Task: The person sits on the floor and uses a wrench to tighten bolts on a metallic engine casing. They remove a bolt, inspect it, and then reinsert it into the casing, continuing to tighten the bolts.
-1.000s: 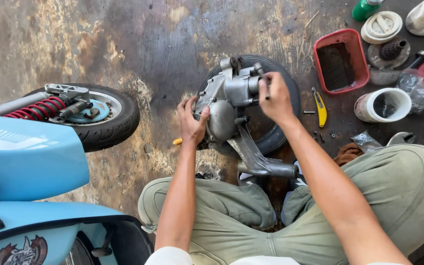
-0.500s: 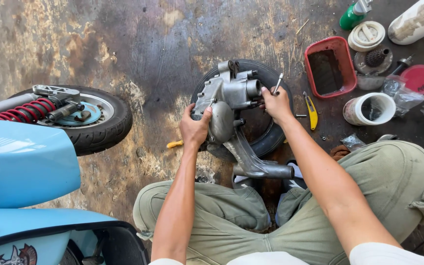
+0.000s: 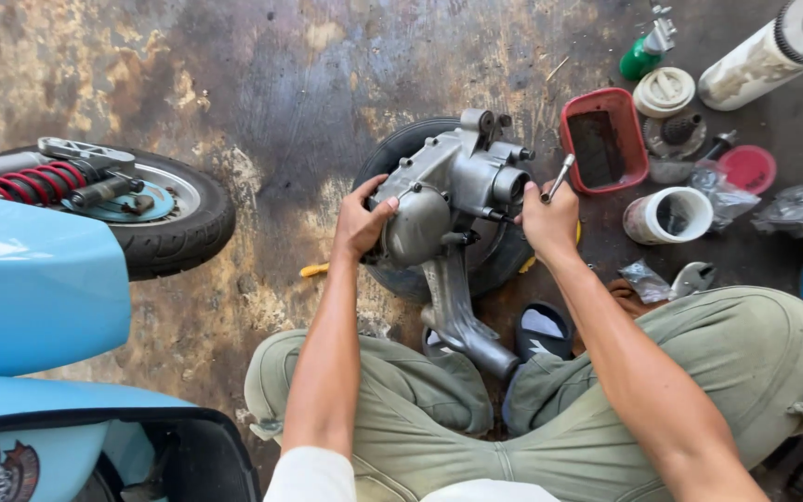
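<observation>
Down on the stained floor (image 3: 234,84), my left hand (image 3: 360,223) grips the rounded cover of the grey engine casing (image 3: 448,195), fingers curled over its edge. That casing rests on a black tyre (image 3: 401,149) between my knees. My right hand (image 3: 550,218) is closed around a metal wrench (image 3: 558,177) against the casing's right side. Just beyond sit a red tray (image 3: 606,139) and a white cup (image 3: 669,216).

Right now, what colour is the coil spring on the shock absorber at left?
Red; the coil spring shows best in the head view, beside the tyre.
</observation>
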